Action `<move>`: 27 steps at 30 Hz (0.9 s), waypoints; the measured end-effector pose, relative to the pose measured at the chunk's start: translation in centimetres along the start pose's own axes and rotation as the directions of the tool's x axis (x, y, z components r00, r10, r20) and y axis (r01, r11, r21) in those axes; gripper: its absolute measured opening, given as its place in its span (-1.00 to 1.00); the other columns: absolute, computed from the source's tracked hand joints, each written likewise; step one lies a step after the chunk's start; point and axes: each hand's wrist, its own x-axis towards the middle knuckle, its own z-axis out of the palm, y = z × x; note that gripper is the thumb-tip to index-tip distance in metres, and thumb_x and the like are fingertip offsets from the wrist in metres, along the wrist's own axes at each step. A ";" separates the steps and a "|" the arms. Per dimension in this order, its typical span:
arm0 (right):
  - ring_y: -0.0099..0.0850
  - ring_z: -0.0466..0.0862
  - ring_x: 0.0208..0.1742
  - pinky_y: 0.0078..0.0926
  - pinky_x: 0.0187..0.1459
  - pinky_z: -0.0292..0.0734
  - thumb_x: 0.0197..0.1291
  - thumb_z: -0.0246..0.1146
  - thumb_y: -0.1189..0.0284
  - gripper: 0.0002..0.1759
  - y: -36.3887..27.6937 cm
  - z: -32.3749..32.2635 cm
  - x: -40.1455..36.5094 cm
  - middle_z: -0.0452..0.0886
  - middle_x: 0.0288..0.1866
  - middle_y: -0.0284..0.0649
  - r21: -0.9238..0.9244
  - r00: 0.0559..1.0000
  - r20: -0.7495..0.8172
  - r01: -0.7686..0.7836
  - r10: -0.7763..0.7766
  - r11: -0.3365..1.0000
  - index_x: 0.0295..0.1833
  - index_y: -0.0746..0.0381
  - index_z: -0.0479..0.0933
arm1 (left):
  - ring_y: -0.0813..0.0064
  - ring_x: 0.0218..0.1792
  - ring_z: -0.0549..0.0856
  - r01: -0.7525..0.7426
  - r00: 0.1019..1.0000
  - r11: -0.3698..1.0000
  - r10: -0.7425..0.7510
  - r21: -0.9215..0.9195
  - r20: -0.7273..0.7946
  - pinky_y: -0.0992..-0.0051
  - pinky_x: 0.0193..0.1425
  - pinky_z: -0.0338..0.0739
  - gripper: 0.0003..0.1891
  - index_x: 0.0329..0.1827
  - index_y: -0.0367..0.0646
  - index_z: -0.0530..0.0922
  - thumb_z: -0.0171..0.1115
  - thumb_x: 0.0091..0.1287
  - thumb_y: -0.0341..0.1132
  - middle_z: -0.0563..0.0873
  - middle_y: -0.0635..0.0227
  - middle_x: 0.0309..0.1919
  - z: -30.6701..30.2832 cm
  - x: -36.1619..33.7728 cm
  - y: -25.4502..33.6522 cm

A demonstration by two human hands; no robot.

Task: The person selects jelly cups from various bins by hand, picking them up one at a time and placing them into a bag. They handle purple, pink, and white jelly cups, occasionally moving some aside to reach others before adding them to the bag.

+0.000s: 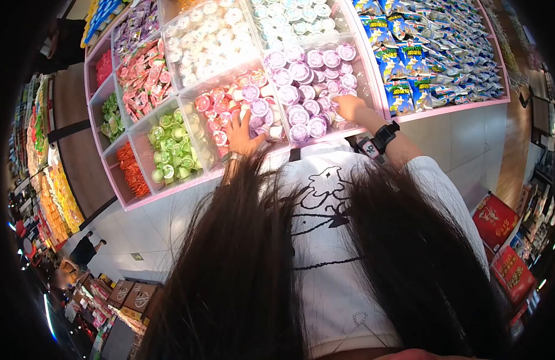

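**Pink display tray** (163, 191): clear dividers split it into compartments.

1. **Green-lidded cups** (169, 150): these sit in the near-left compartment. Neither hand is on them.
2. **Red-lidded cups** (214, 105): these fill the next compartment, with some purple ones mixed in. The left hand (244, 137) lies palm down on this heap, fingers stretched out and apart, clasping nothing that shows.
3. **Purple-lidded cups** (304, 81): these are piled loose in the compartment to the right. The right hand (348, 108), with a black wrist watch (382, 138) behind it, goes fingers-first into the near right corner of the pile. The fingertips are hidden, so I cannot tell whether they close on a cup.
4. **Blue snack bags** (403, 90): these lie far right, apart from both hands.

**Handling (judged):** Each cup appears small, light and thin-walled, with a sealed film lid. The surface is probably smooth and slippery, and the pile may shift. Take hold at the side wall just under the rim, thumb opposite fingers. Do not press on the lid.
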 end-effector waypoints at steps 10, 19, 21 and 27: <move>-0.60 0.40 -0.62 -0.66 -0.63 0.31 0.13 0.09 0.35 -0.81 -1.0 -1.9 3.9 0.54 -0.48 -0.24 0.989 0.895 -0.139 0.149 0.424 0.009 -0.28 0.27 0.41 | -0.08 0.21 0.13 0.007 0.999 1.000 -0.007 -0.006 -0.046 0.07 0.26 0.03 -0.20 0.21 -0.03 0.29 0.32 -0.20 -0.03 0.20 0.01 0.21 0.5 0.0 -0.3; -0.55 0.45 -0.59 -0.62 -0.54 0.41 0.18 0.06 0.21 -0.71 -1.5 -4.2 5.2 0.56 -0.40 -0.27 0.983 0.944 -0.064 0.116 0.324 -0.143 -0.26 0.24 0.43 | -0.07 0.23 0.11 0.009 0.999 0.999 -0.011 -0.040 -0.048 0.07 0.27 0.01 -0.20 0.22 0.00 0.29 0.31 -0.19 -0.01 0.19 0.03 0.22 0.3 -0.1 -0.1; -0.51 0.44 -0.62 -0.58 -0.59 0.40 0.18 0.05 0.23 -0.70 -1.0 -4.5 5.9 0.54 -0.43 -0.22 0.981 0.948 -0.063 0.116 0.311 -0.156 -0.29 0.29 0.42 | -0.07 0.23 0.11 0.025 0.999 0.999 -0.026 -0.040 -0.038 0.07 0.27 0.00 -0.20 0.22 0.00 0.29 0.31 -0.19 -0.01 0.19 0.03 0.22 0.1 -0.1 0.0; -0.52 0.43 -0.63 -0.58 -0.60 0.40 0.14 0.13 0.19 -0.65 -0.9 -5.0 6.9 0.51 -0.50 -0.22 0.956 0.950 -0.003 0.094 0.312 -0.278 -0.37 0.31 0.43 | -0.07 0.23 0.11 0.025 0.999 0.999 -0.026 -0.040 -0.034 0.07 0.27 0.00 -0.19 0.22 -0.01 0.28 0.31 -0.19 0.00 0.19 0.04 0.22 0.2 0.0 0.0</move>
